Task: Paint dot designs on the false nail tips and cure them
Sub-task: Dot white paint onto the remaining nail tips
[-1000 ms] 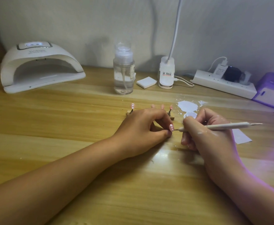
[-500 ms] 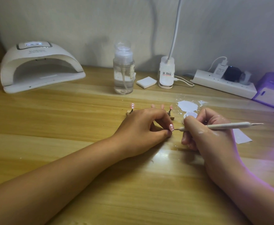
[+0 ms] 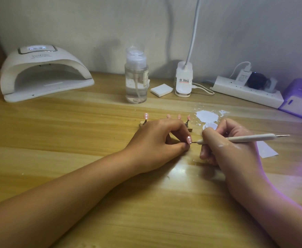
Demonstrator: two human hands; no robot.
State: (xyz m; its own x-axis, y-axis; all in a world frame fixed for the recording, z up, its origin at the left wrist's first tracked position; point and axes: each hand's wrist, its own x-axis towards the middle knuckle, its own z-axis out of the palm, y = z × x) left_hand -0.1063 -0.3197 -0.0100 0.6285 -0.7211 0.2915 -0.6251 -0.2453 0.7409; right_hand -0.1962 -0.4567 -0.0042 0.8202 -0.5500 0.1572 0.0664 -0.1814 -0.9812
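Left hand [image 3: 157,142] pinched a nail tip [image 3: 189,139]; right hand [image 3: 225,147] gripped a dotting pen [image 3: 254,138] against it. Another tip [image 3: 146,115] looked dotted; curing seemingly remained.

You have one view, from the wide-angle camera worn on your head; it faces forward and down across the light wooden tabletop [image 3: 75,176] to the pale wall [image 3: 93,24] behind; it sits close, so your forearms enter from the bottom corners and your left hand [image 3: 157,145] and right hand [image 3: 230,149] meet near centre; the white arched nail lamp [image 3: 42,72] lies far left, the long white power strip [image 3: 245,92] far right.
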